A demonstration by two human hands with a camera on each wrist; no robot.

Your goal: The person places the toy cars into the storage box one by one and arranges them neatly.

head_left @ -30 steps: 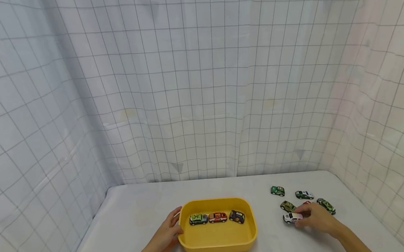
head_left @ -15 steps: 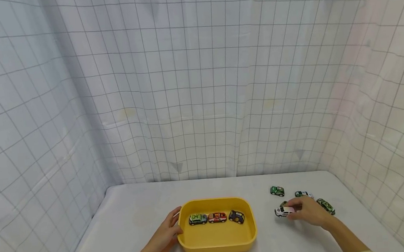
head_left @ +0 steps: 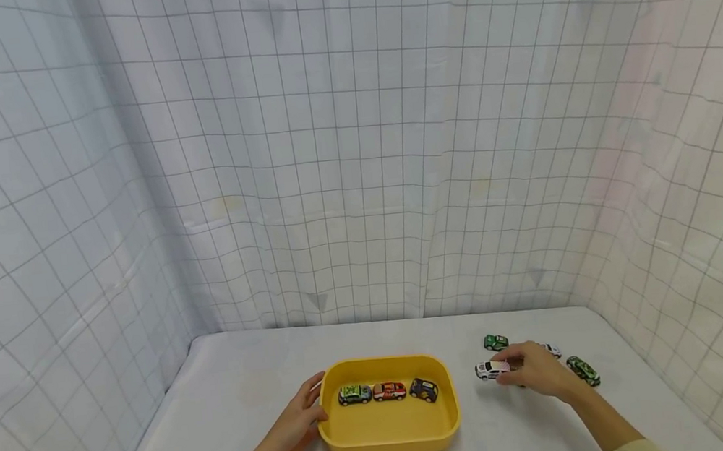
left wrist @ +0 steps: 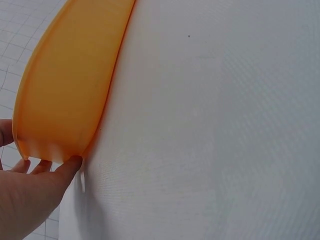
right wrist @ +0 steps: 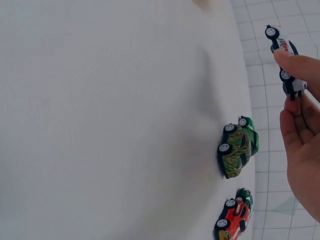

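Note:
In the head view, my left hand (head_left: 292,424) holds the left end of a yellow tray (head_left: 389,448). The left wrist view has the thumb at the tray's lower corner and other fingers around its end wall. Three toy cars sit in a row inside: a green one (head_left: 354,394), a red-and-white one (head_left: 389,391) and a dark blue one (head_left: 424,390). Right of the tray, my right hand (head_left: 535,370) pinches a white toy car (head_left: 489,370) by its rear. The right wrist view shows this car raised above the tabletop between thumb and fingers.
Around the right hand stand a green toy car (head_left: 495,342), a white-and-green one (head_left: 551,349) and a dark green one (head_left: 582,371). The right wrist view adds a camouflage car (right wrist: 237,152) and a red one (right wrist: 234,217). Gridded white curtains (head_left: 357,182) surround the white table (head_left: 246,382).
The white toy car has been lifted off the table and carried left and slightly away from me by my right hand. My left hand and the tray have stayed in place.

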